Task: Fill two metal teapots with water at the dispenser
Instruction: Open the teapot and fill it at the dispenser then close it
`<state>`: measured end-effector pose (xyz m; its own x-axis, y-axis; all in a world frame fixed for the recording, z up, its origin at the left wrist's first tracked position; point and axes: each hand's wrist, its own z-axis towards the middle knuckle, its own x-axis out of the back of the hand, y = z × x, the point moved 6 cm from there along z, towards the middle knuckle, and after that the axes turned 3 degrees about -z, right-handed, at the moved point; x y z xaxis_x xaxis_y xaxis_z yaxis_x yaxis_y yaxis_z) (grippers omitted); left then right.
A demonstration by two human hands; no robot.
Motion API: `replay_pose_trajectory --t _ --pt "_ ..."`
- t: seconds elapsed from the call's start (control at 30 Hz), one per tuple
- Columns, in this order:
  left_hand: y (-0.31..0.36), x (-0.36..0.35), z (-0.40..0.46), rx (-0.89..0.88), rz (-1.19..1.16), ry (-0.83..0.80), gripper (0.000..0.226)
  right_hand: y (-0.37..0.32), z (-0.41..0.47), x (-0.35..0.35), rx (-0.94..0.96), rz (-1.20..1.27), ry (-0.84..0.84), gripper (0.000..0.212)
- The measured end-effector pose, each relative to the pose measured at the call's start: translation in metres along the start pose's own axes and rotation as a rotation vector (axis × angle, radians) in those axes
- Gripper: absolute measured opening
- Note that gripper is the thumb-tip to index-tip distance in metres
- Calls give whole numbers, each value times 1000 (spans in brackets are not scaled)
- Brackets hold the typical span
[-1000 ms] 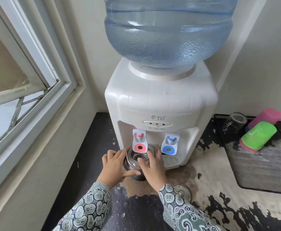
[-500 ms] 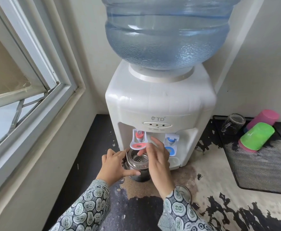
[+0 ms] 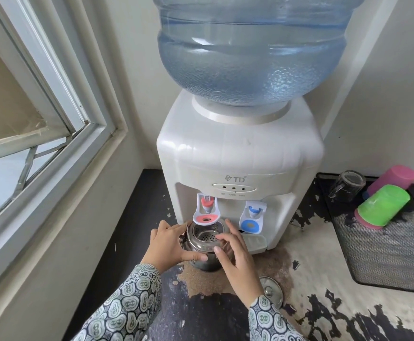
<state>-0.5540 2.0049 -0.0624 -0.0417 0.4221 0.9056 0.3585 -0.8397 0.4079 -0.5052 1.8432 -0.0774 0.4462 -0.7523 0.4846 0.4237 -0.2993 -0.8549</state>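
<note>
A lidless metal teapot (image 3: 204, 244) with a perforated strainer in its mouth stands on the counter under the red tap (image 3: 206, 210) of the white water dispenser (image 3: 237, 153). My left hand (image 3: 167, 244) grips the pot's left side, thumb across its front. My right hand (image 3: 235, 252) lies against the pot's right side with its fingers spread and loose. The pot's round lid (image 3: 271, 291) lies on the counter by my right wrist. Only one teapot is in view. I cannot tell whether water is running.
The blue tap (image 3: 251, 217) is to the right of the red one, above a small drip tray (image 3: 255, 242). A large water bottle (image 3: 250, 50) tops the dispenser. At the right, a black mesh mat (image 3: 385, 257) holds a glass mug (image 3: 347, 184) and green (image 3: 383, 205) and pink (image 3: 392, 177) cups. A window frame (image 3: 53, 143) lines the left.
My right hand left the red tap lever and dropped to the teapot's right side. The left hand kept its hold on the pot.
</note>
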Motion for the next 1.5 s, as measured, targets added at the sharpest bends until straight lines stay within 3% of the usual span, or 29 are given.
replay_pose_trajectory --t 0.17,1.27,1.5 --pt "-1 1 1 11 23 -5 130 -1 -1 4 34 64 6 28" --pt "2 5 3 9 -29 -24 129 9 -5 -1 99 -93 -27 41" --pt "-3 2 3 27 -73 -26 127 12 -3 -1 76 179 -42 28"
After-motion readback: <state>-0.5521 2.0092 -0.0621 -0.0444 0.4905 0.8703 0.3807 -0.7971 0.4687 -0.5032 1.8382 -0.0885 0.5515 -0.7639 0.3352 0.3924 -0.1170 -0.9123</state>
